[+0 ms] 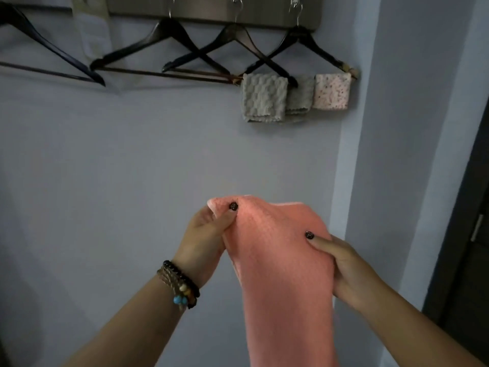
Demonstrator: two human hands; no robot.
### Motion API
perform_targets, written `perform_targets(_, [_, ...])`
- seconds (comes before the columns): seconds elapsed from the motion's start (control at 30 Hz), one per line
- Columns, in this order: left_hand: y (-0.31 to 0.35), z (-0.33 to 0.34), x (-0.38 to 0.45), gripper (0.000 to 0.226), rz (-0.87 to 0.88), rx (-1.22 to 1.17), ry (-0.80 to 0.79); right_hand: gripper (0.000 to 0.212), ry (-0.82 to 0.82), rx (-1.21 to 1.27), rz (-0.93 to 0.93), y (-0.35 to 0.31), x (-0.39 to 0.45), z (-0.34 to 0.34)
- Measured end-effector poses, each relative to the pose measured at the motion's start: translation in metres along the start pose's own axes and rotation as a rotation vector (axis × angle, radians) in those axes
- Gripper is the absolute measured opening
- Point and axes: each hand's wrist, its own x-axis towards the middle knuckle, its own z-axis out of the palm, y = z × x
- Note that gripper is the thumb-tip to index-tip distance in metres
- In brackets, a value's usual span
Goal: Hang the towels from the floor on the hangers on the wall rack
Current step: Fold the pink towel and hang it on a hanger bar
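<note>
A coral towel [280, 274] is grasped below the wall rack [211, 14], pinched by the left hand [209, 234] at its top corner and by the right hand [346, 268] at its right edge. Three small towels [264, 98] are draped over the rightmost hanger [299, 49].

Pink towel [280, 274] hides both hands' fingers; its lower end is cropped.

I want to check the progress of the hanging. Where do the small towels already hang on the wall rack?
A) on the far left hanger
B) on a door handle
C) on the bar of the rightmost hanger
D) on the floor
C: two grey towels and a speckled pink towel are draped over the bar of the rightmost hanger.
</note>
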Motion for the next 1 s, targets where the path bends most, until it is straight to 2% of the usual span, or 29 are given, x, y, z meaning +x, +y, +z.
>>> perform_targets(0.17, [0.008, -0.042, 0.056, 0.023, -0.054, 0.025, 0.212, 0.044, 0.042, -0.067, -0.072, -0.02, 0.061, 0.004])
perform_targets(0.23, [0.007, -0.054, 0.074, 0.025, -0.043, 0.054, 0.223, 0.036, -0.015, -0.139, -0.073, -0.026, 0.079, 0.009])
perform_targets(0.33, [0.002, -0.067, 0.097, 0.028, -0.006, 0.088, 0.251, 0.038, -0.058, -0.244, -0.131, -0.029, 0.103, 0.017])
perform_targets(0.4, [0.0, -0.076, 0.112, 0.03, 0.02, 0.087, 0.276, 0.038, -0.04, -0.296, -0.216, -0.033, 0.119, 0.019])
perform_targets(0.5, [-0.006, -0.086, 0.138, 0.034, 0.066, 0.092, 0.304, 0.028, 0.018, -0.295, -0.336, -0.044, 0.149, 0.017])
perform_targets(0.63, [-0.019, -0.099, 0.175, 0.015, 0.166, 0.197, 0.34, 0.021, -0.016, -0.192, -0.393, -0.06, 0.203, 0.007])
perform_targets(0.7, [-0.026, -0.107, 0.191, 0.013, 0.181, 0.226, 0.364, 0.026, -0.049, -0.214, -0.396, -0.068, 0.234, 0.0])
perform_targets(0.77, [-0.031, -0.115, 0.206, 0.015, 0.186, 0.254, 0.406, 0.027, -0.023, -0.419, -0.444, -0.076, 0.264, -0.011])
perform_targets(0.87, [-0.035, -0.13, 0.224, 0.015, 0.2, 0.311, 0.517, 0.017, 0.047, -0.938, -0.609, -0.086, 0.305, -0.03])
perform_targets(1.0, [-0.054, -0.145, 0.231, 0.016, 0.175, 0.573, 0.538, 0.02, -0.046, -1.19, -0.612, -0.083, 0.338, -0.039])
